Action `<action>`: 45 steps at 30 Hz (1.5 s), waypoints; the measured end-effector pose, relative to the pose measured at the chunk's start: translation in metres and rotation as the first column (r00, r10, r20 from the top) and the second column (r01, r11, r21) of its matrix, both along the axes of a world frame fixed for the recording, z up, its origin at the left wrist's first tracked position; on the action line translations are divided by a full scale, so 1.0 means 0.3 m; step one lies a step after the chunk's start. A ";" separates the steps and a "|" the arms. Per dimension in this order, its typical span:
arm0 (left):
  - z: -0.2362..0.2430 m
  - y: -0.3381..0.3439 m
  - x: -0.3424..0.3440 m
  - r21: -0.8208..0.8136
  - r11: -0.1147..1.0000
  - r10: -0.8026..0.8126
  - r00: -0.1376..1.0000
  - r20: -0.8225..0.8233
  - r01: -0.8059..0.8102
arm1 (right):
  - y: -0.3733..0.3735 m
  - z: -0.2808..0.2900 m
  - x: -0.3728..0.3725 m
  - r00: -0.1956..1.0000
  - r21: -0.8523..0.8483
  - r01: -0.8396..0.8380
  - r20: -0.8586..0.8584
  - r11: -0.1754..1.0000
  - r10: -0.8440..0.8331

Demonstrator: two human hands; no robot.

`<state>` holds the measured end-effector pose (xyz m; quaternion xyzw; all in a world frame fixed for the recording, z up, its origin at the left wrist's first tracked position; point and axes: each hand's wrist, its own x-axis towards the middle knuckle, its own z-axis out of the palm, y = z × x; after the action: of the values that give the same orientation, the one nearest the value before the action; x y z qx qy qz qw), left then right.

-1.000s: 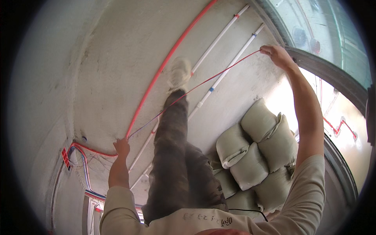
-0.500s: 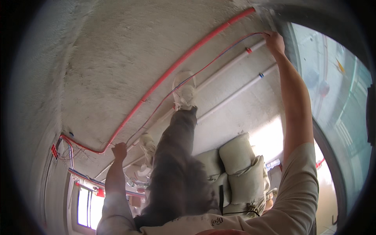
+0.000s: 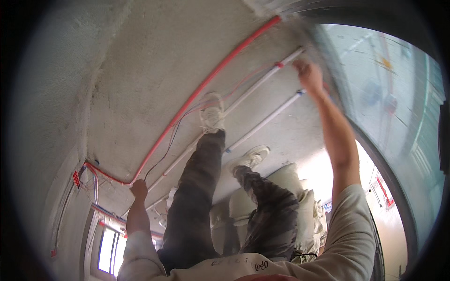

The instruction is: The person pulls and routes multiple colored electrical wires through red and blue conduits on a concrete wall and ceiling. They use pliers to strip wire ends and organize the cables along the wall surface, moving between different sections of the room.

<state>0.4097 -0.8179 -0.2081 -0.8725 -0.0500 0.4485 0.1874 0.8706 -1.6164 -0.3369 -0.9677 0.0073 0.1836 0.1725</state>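
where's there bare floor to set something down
The widest bare floor lies between the left wall and the thick red conduit. A narrower strip runs between the two white pipes. It's crowded by the left hand, with wires and conduit, and around the legs and sacks.

The long, round plastic pipe (image 3: 205,83) is plain bright red on a mottled grey concrete floor (image 3: 140,84). Near it, the thin, flexible wires (image 3: 175,132) show red and dark blue. Right of the red pipe, one straight plastic pipe (image 3: 255,87) is white with a red clip (image 3: 279,64); farther right, another straight plastic pipe (image 3: 267,121) is white with a blue clip (image 3: 300,92). Also right of the red pipe, the laced shoes (image 3: 212,114) are off-white and the loose trousers (image 3: 274,206) dark, with blotchy camouflage patches.
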 end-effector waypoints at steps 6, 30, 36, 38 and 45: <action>0.560 -0.188 0.101 0.015 0.986 0.163 0.985 0.056 -0.164 | -0.150 0.937 -0.567 0.992 0.155 0.117 0.029 0.981 -0.122; 1.536 -0.116 -0.689 0.271 0.612 0.540 0.643 0.543 -0.743 | -0.012 2.053 -1.317 0.992 0.412 -0.113 -0.006 0.904 0.127; 1.312 -0.541 -0.729 -0.544 0.694 0.691 0.650 0.318 -0.471 | 0.040 2.198 -1.336 0.963 0.338 -0.235 -0.045 0.911 0.265; 1.378 -0.848 -0.386 -0.793 0.484 0.660 0.750 0.053 -0.370 | 0.041 2.289 -1.371 0.967 0.326 -0.245 0.015 0.913 0.254; 1.741 -1.639 0.041 -0.980 -0.170 0.132 0.988 0.079 0.101 | 0.306 2.563 -1.540 0.993 0.590 -0.114 0.034 0.800 0.116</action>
<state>0.4219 -1.3095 0.3142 -0.7350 0.2863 0.2610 -0.5565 0.4085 -1.5246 0.4320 -0.8645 -0.1086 0.1886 0.4531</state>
